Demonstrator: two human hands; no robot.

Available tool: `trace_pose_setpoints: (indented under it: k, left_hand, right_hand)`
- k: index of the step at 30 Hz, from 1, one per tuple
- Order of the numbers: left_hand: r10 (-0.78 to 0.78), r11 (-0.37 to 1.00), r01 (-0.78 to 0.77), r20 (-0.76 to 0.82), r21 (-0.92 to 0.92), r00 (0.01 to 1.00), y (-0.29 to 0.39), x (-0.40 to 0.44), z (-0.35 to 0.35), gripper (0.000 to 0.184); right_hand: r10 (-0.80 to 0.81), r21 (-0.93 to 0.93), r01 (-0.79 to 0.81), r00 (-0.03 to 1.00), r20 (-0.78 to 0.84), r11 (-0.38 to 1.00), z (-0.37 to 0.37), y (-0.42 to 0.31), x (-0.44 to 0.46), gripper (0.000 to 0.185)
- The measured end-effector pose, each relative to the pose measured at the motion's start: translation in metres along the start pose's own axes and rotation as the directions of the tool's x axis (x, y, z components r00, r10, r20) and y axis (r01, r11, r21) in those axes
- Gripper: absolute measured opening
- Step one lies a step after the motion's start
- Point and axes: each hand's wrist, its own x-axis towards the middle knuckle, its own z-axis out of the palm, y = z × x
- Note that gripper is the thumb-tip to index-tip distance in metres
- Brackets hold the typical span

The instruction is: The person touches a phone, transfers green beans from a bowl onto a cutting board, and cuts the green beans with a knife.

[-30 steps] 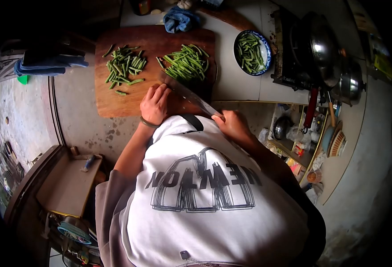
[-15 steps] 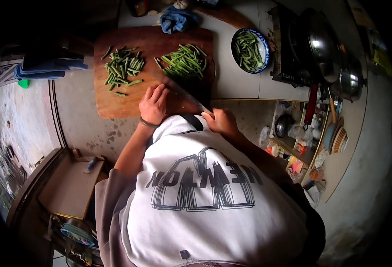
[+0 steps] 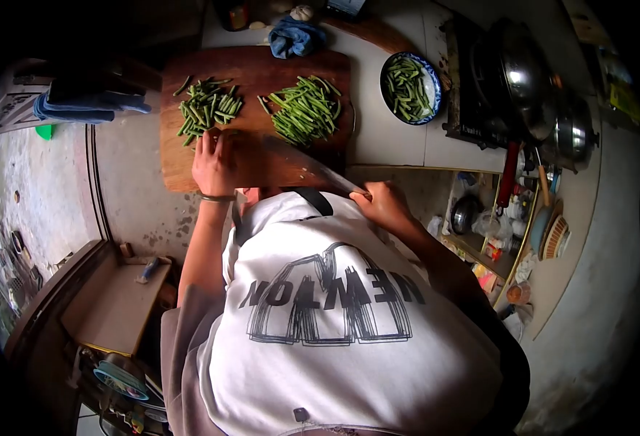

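Note:
My left hand (image 3: 214, 163) is over the lower edge of a pile of short cut green beans (image 3: 207, 105) on the wooden cutting board (image 3: 251, 73). Its fingers point away from me, slightly apart, and I make out nothing held in them. My right hand (image 3: 383, 206) is closed round the handle of a knife (image 3: 312, 168), whose blade slants up and left over the board. Beyond the blade lies a second pile of longer green beans (image 3: 305, 109), on the right half of the board.
Right of the board, a blue-rimmed bowl (image 3: 437, 91) holds cut beans. Farther right are a stove (image 3: 465, 87), a lidded pan (image 3: 527, 76) and its red handle (image 3: 509, 174). A blue cloth (image 3: 294, 36) and garlic (image 3: 302, 12) lie behind the board.
My left hand has moved left, away from the blade, to the left bean pile. The small bean piece that lay below that pile is no longer visible there. My right hand still holds the knife.

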Motion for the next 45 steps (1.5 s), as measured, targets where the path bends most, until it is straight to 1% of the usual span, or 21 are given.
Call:
trace_pose_setpoints:
  k: [2, 3, 5, 6, 7, 8, 10, 13, 16, 19, 22, 25, 28, 30, 34, 36, 39, 42, 43, 45]
  left_hand:
    - [0.060, 0.997, -0.065, 0.083, 0.053, 0.995, -0.009, 0.003, 0.003, 0.030]
    - [0.035, 0.996, -0.045, 0.137, 0.072, 0.990, -0.010, 0.004, 0.005, 0.026]
    - [0.091, 0.995, -0.093, 0.075, 0.030, 0.993, -0.005, 0.002, 0.008, 0.025]
    - [0.119, 0.993, -0.119, 0.044, 0.009, 0.992, -0.001, 0.000, 0.012, 0.024]
    - [0.143, 0.990, -0.139, 0.161, -0.035, 0.977, 0.001, -0.007, 0.019, 0.033]
    - [0.248, 0.968, -0.239, 0.159, -0.069, 0.956, 0.001, -0.017, 0.033, 0.036]
    - [0.318, 0.946, -0.299, 0.196, -0.125, 0.928, 0.034, -0.016, 0.025, 0.039]
    - [0.320, 0.927, -0.261, 0.201, -0.270, 0.926, 0.052, -0.019, 0.028, 0.040]
    - [0.308, 0.910, -0.275, 0.060, -0.310, 0.949, 0.053, -0.022, 0.022, 0.036]
    - [0.160, 0.948, -0.151, 0.008, -0.279, 0.987, 0.054, -0.029, 0.024, 0.031]
    - [0.161, 0.951, -0.150, 0.018, -0.270, 0.987, 0.055, -0.030, 0.026, 0.026]
    - [0.201, 0.957, -0.195, 0.009, -0.217, 0.979, 0.054, -0.029, 0.027, 0.029]
    - [0.227, 0.950, -0.226, -0.019, -0.215, 0.974, 0.052, -0.029, 0.029, 0.030]
    - [0.219, 0.951, -0.216, -0.016, -0.222, 0.976, 0.051, -0.029, 0.030, 0.030]
    - [0.177, 0.949, -0.176, -0.020, -0.261, 0.984, 0.052, -0.029, 0.031, 0.027]
    - [0.174, 0.949, -0.175, -0.028, -0.264, 0.984, 0.052, -0.029, 0.032, 0.027]
    - [0.170, 0.954, -0.172, -0.029, -0.245, 0.985, 0.053, -0.028, 0.030, 0.027]
    - [0.170, 0.957, -0.170, -0.019, -0.234, 0.985, 0.055, -0.026, 0.027, 0.028]
    - [0.171, 0.958, -0.170, -0.016, -0.230, 0.985, 0.055, -0.025, 0.026, 0.027]
    - [0.171, 0.958, -0.172, -0.024, -0.231, 0.985, 0.054, -0.026, 0.026, 0.027]
  right_hand:
    - [-0.013, 0.030, 0.014, 0.998, -0.066, 0.999, 0.006, 0.013, 0.005, 0.035]
    - [-0.002, 0.060, 0.007, 0.996, -0.088, 0.998, 0.007, 0.018, 0.007, 0.035]
    - [0.025, 0.123, -0.009, 0.991, -0.131, 0.992, 0.007, 0.024, 0.012, 0.036]
    - [0.018, 0.113, -0.003, 0.991, -0.133, 0.994, 0.006, 0.024, 0.014, 0.036]
    - [0.011, 0.103, 0.003, 0.991, -0.135, 0.995, 0.004, 0.023, 0.016, 0.035]
    - [0.005, 0.092, 0.008, 0.991, -0.137, 0.996, 0.002, 0.021, 0.015, 0.035]
    - [-0.005, 0.063, 0.013, 0.991, -0.132, 0.998, -0.001, 0.013, 0.012, 0.034]
    - [-0.010, 0.054, 0.016, 0.994, -0.110, 0.998, -0.009, -0.007, 0.006, 0.032]
    - [-0.035, 0.013, 0.036, 0.997, -0.076, 0.999, -0.009, -0.010, 0.007, 0.030]
    - [-0.069, 0.003, 0.069, 0.996, -0.064, 0.998, -0.004, -0.008, 0.008, 0.030]
    - [-0.100, 0.009, 0.101, 0.992, -0.078, 0.995, -0.004, -0.010, 0.009, 0.030]
    - [-0.128, -0.018, 0.127, 0.989, -0.073, 0.992, -0.008, -0.011, 0.011, 0.030]
    - [-0.143, -0.066, 0.138, 0.988, -0.063, 0.988, -0.012, -0.013, 0.012, 0.030]
    - [-0.152, -0.082, 0.146, 0.985, -0.077, 0.986, -0.011, -0.011, 0.012, 0.030]
    - [-0.149, -0.091, 0.145, 0.988, -0.045, 0.985, -0.014, -0.011, 0.012, 0.030]
    - [-0.160, -0.101, 0.154, 0.986, -0.048, 0.983, -0.015, -0.011, 0.013, 0.030]
    - [-0.133, -0.090, 0.132, 0.991, -0.008, 0.987, -0.016, -0.017, 0.016, 0.030]
    - [-0.115, -0.156, 0.106, 0.992, -0.056, 0.982, 0.013, -0.018, 0.028, 0.031]
    - [-0.151, -0.142, 0.137, 0.984, -0.096, 0.980, 0.018, -0.018, 0.029, 0.032]
    - [-0.136, -0.083, 0.127, 0.985, -0.107, 0.988, 0.018, -0.015, 0.028, 0.033]
